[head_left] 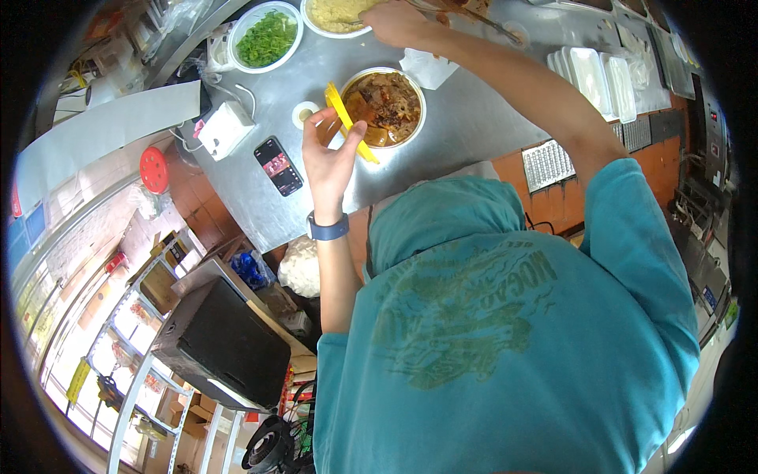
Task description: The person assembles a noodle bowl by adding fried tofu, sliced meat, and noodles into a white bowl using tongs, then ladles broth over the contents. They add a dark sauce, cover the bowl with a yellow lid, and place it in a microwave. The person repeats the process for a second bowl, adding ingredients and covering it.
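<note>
My left hand pinches a long yellow plastic piece, perhaps a lid seen edge-on, held upright and tilted. It stands at the left rim of a round white bowl filled with sliced meat in brown sauce. Stretched to the far side, my right hand is closed at the edge of a white bowl of pale yellow minced food. A thin utensil end seems to show by its fingers, but too little is visible to name it. Left of that bowl sits another with chopped greens.
A phone, a small round cup and a white box with cables lie left on the steel table. White paper is beyond the meat bowl. White foam trays stand right; a long-handled utensil lies at the back.
</note>
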`<state>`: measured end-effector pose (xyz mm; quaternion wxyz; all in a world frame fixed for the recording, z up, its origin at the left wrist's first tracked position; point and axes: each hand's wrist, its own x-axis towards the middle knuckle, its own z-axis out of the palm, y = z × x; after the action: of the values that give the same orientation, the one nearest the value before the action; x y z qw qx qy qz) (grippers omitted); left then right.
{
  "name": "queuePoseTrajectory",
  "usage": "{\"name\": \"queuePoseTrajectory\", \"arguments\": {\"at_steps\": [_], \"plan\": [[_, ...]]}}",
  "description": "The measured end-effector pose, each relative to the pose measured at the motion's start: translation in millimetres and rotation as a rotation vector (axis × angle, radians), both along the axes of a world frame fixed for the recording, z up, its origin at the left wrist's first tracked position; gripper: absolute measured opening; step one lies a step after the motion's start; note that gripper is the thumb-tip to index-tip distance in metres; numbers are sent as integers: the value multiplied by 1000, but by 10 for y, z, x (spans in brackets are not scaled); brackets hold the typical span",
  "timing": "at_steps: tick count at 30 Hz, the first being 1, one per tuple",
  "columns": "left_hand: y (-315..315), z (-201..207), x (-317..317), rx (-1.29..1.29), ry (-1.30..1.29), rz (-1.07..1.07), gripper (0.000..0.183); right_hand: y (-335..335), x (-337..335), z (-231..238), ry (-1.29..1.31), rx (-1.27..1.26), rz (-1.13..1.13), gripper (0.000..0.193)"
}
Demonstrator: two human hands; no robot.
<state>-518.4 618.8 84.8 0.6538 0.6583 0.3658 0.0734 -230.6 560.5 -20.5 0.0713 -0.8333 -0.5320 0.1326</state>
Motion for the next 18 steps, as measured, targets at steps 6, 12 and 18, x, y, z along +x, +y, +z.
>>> {"name": "queuePoseTrajectory", "arguments": {"at_steps": [6, 12, 18], "plan": [[3, -26, -7, -66, -27, 1, 43, 11, -82, -195, 157, -11, -286, 33], [53, -13, -32, -111, -35, 30, 43, -56, -78, -723, 288, 329, -419, 30], [55, 24, -58, -132, -11, 50, 43, -397, -237, -228, 430, 253, -513, 26]]}}
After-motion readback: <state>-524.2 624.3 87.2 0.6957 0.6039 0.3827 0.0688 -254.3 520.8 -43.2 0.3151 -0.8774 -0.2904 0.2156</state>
